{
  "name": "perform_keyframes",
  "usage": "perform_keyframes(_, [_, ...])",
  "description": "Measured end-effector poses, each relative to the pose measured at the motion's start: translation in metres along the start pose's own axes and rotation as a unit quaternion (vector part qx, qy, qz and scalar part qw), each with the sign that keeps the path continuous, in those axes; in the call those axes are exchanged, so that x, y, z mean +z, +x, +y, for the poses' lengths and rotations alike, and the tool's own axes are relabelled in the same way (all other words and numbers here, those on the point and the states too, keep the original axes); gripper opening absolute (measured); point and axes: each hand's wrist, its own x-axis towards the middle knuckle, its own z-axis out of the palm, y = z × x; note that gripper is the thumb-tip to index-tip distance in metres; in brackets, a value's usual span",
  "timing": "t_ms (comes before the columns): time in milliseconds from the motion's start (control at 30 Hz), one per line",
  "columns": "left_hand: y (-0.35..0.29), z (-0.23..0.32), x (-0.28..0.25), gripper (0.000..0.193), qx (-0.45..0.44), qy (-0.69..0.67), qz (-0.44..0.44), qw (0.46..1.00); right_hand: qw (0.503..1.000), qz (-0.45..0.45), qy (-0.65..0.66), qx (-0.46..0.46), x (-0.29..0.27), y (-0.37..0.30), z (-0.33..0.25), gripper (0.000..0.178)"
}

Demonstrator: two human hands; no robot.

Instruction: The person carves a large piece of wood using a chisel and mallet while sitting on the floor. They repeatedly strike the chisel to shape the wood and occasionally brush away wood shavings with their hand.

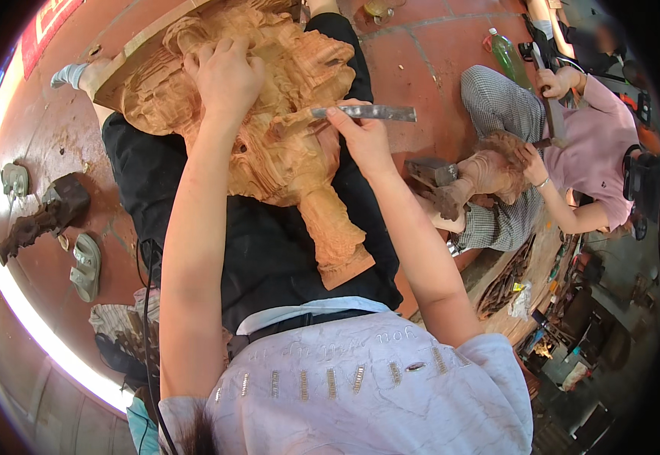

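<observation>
A large, pale orange-brown wood carving with deep folds and relief lies across my lap on black trousers. Its narrow squared end points toward me. My left hand rests on the upper part, its bent fingers gripping a raised section. Between thumb and fingers, my right hand pinches a flat, slightly curved grey metal strip. The strip sticks out to the right, its left end close to the carving's surface; whether the two touch is unclear. Some of my right fingers are hidden behind the strip.
To the right, a co-worker in pink works on a brown wooden piece with a tool. A green bottle stands beyond. Left on the tiled floor are a dark wood chunk and sandals. A black cable runs beside me.
</observation>
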Motion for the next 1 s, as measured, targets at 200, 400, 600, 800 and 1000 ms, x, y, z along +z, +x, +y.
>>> perform_keyframes(200, [-0.002, 0.0, 0.0, 0.024, 0.005, 0.012, 0.001, 1.0, 0.998, 0.013, 0.041, 0.054, -0.004, 0.002, -0.007, 0.013])
perform_keyframes(400, [-0.001, 0.001, -0.003, 0.024, -0.005, 0.003, -0.007, 1.0, 0.998, 0.009, 0.047, 0.032, -0.009, 0.007, -0.004, 0.013])
perform_keyframes(600, [-0.003, 0.003, -0.001, 0.024, 0.001, 0.003, -0.004, 1.0, 0.998, -0.001, 0.009, 0.056, 0.0, 0.0, -0.013, 0.015])
perform_keyframes(800, [-0.001, -0.002, 0.0, 0.025, -0.007, -0.008, -0.012, 1.0, 0.999, 0.022, 0.04, 0.005, -0.006, 0.006, 0.001, 0.017])
perform_keyframes(1000, [-0.002, 0.001, 0.001, 0.022, 0.003, -0.006, 0.013, 1.0, 0.986, 0.068, -0.079, -0.128, 0.007, -0.006, 0.015, 0.024])
